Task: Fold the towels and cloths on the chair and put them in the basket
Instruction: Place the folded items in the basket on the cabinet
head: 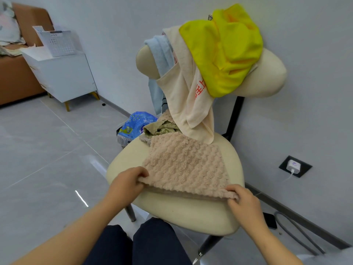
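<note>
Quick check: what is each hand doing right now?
Left hand: closed, pinching the near-left corner of the beige towel.
Right hand: closed, pinching its near-right corner.

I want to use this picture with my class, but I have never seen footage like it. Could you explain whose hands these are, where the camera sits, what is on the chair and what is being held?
There is no machine here. A person wears a wide-angle camera on the head, looking forward and down, so you see their own left hand and right hand. Both hands pinch the near corners of a fluffy beige towel, spread on the seat of a cream chair. A crumpled olive cloth lies behind it on the seat. Over the chair's back hang a light blue towel, a cream towel with red print and a bright yellow cloth. A white basket stands on a white cabinet further away on the left.
</note>
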Demonstrator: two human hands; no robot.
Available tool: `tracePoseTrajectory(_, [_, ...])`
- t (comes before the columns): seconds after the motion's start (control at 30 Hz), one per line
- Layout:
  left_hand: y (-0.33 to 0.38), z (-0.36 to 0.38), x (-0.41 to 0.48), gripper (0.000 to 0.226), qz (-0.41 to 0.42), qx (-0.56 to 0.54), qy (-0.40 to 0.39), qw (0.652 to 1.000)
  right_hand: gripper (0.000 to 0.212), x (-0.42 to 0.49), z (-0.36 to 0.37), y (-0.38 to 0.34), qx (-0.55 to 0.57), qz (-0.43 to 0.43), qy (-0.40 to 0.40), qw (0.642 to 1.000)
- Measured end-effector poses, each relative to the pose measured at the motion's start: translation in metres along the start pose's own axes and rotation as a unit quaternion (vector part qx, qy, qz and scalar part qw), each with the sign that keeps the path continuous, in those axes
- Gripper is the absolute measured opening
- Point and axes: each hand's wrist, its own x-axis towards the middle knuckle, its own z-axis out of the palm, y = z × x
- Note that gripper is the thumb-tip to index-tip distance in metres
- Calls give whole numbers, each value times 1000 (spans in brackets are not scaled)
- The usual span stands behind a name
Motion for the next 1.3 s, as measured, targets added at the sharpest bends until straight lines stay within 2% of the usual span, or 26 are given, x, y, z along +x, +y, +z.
tracePoseTrajectory(0.1, [-2, -1, 0, 17, -53, -130, 64, 988, 27, 6, 0, -3, 53, 27, 13, 998])
tracePoseTrajectory(0.17, [1, 0, -1, 23, -30, -161, 14, 986, 20, 9, 1, -5, 67, 1, -3, 998])
tracePoseTrajectory(0.27, [3, 3, -4, 23, 13, -78, -116, 990, 9, 12, 6, -8, 55, -37, -42, 997])
tracePoseTrajectory(0.33, [2, 4, -6, 19, 24, -1, -146, 989, 14, 11, 10, -7, 44, -36, -54, 997])
tracePoseTrajectory(0.47, [0, 0, -9, 23, 23, 60, -91, 994, 13, 6, 9, -4, 21, -45, -11, 999])
tracePoseTrajectory(0.6, [-7, -2, -16, 26, -9, 50, -102, 993, 19, 0, 3, -10, 35, -40, -36, 998])
tracePoseTrajectory(0.73, [-4, -3, -17, 21, -29, -18, -26, 999, 18, -1, 2, -14, 66, -30, -27, 997])
tracePoseTrajectory(0.83, [2, -1, -10, 17, -44, -49, -40, 997, 15, 3, 7, -16, 94, -1, -34, 995])
tracePoseTrajectory(0.97, [4, 4, -2, 18, -105, -38, -37, 993, 13, 5, 14, -14, 118, 49, -18, 992])
tracePoseTrajectory(1.1, [3, 5, 5, 17, -108, -42, -33, 993, 11, 6, 14, -14, 128, 63, -7, 990])
tracePoseTrajectory(1.17, [4, 2, 12, 9, -97, -69, -8, 993, 10, 10, 11, -17, 136, 59, 4, 989])
tracePoseTrajectory(1.23, [4, -2, 20, 11, -119, -134, 21, 984, 13, 17, 6, -19, 153, 64, 32, 986])
tracePoseTrajectory(1.3, [5, -6, 30, 11, -174, -257, 35, 950, 17, 26, 2, -21, 194, 79, 52, 976])
